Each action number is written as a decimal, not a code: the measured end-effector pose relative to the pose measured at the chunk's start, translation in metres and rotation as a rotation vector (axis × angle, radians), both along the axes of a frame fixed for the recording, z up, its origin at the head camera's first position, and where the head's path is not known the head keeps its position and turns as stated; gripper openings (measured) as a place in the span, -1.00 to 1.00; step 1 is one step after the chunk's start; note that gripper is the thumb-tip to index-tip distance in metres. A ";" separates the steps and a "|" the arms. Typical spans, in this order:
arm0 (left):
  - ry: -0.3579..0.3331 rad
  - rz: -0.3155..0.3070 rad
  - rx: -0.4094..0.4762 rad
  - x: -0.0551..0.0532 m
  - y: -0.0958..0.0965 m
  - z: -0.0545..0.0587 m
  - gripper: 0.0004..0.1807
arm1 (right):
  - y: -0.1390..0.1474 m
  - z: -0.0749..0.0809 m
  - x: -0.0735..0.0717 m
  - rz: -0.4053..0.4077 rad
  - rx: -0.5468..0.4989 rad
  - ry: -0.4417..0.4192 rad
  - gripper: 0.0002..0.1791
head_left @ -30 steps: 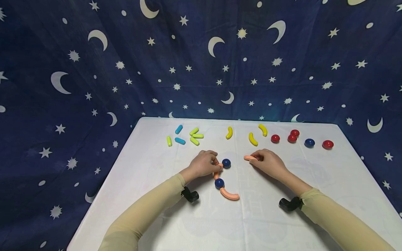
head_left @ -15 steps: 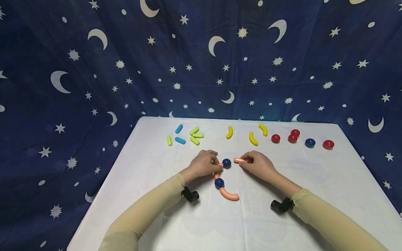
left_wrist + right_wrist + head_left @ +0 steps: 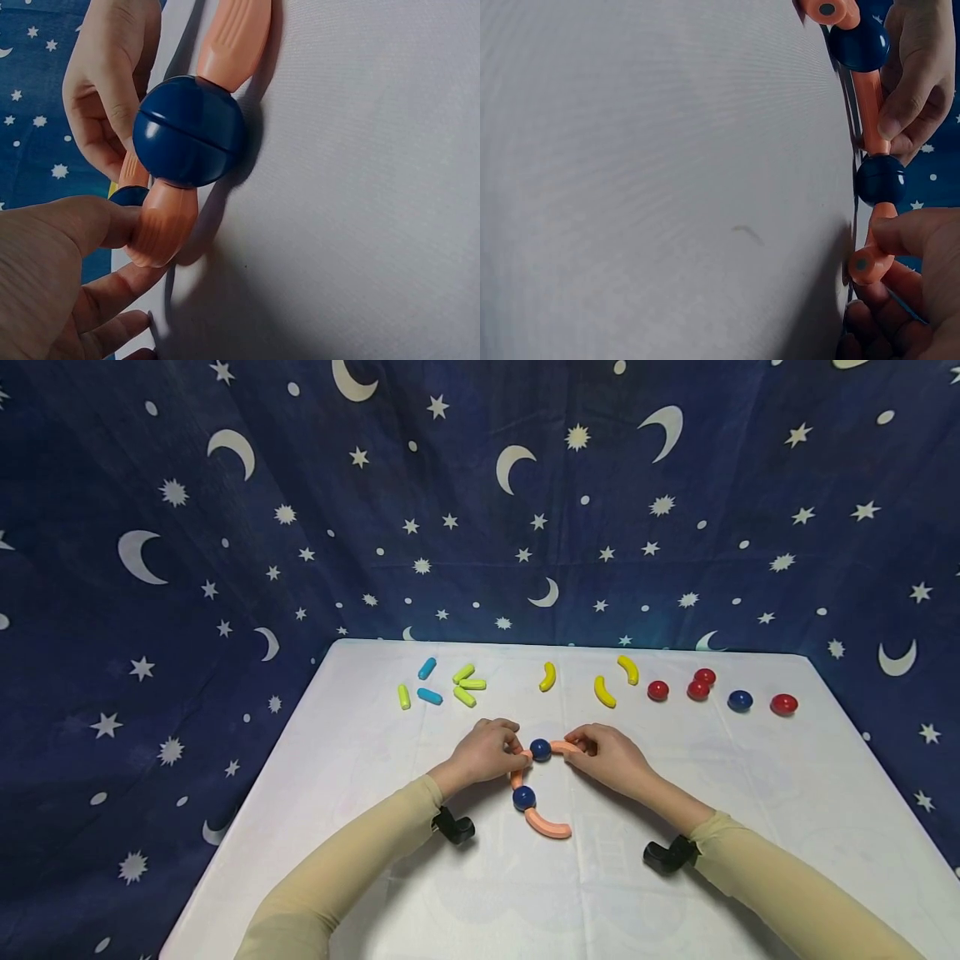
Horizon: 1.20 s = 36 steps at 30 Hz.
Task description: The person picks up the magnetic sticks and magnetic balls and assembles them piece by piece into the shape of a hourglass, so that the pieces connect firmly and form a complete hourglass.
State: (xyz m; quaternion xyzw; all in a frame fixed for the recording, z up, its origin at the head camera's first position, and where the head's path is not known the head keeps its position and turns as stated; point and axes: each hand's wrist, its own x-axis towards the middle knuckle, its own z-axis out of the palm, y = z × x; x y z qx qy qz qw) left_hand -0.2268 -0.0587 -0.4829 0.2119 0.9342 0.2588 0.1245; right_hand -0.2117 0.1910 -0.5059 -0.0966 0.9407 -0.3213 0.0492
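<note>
Left hand [image 3: 487,752] pinching an orange stick [image 3: 517,779] between two blue balls [image 3: 524,798], right hand [image 3: 609,755] pinching a second stick [image 3: 558,747] against the farther ball [image 3: 540,750] — both mid-table, red balls [image 3: 698,691] toward the table's [image 3: 637,910] far right corner.

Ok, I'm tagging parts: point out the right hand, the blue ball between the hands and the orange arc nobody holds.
Right hand [image 3: 609,758]: head view, middle of the hand.
Blue ball [image 3: 878,180]: right wrist view, its middle.
Orange arc [image 3: 545,827]: head view, its curved middle.
</note>
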 end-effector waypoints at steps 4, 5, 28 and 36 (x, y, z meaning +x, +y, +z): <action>-0.002 0.004 -0.004 0.001 0.000 0.001 -0.71 | 0.001 -0.001 0.001 0.010 -0.006 0.010 -0.66; 0.000 0.004 -0.006 0.001 0.000 0.001 -0.71 | 0.001 -0.001 0.001 0.009 -0.007 0.013 -0.66; 0.001 0.000 -0.011 0.003 0.002 0.000 -0.63 | -0.002 -0.008 -0.006 0.111 -0.068 0.022 -0.57; -0.003 -0.007 -0.018 0.003 0.000 0.002 -0.58 | 0.002 -0.007 -0.008 0.093 -0.038 0.021 -0.69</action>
